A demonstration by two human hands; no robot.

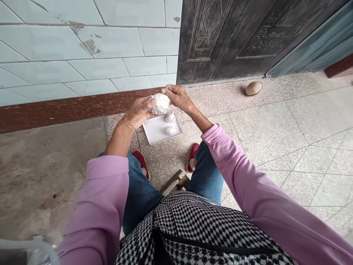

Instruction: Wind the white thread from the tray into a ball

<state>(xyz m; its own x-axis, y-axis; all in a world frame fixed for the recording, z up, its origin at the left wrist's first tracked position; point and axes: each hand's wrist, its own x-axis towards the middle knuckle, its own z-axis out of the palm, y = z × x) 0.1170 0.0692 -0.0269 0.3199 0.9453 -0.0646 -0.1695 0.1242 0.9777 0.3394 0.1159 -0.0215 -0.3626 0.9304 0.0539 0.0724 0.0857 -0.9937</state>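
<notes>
A large ball of white string [161,104] is held up in front of me, above a shallow tray. My left hand [139,112] cups it from the left, thumb across its front. At its upper right, my right hand [179,97] is closed with thumb and fingers pinched together, against or just beside the ball. The strand between those fingers is too fine to make out clearly. Below, the white rectangular tray [154,133] rests on the floor, with a small string ball [170,117] near its far right corner and another small ball [169,130] nearer to me.
Ahead are a tiled wall [116,40] and a dark carved door [212,40]. A pinkish oval object [254,88] lies on the speckled floor by the door. Part of a wooden stool [176,181] shows between my legs. A plastic container [27,250] stands at the lower left.
</notes>
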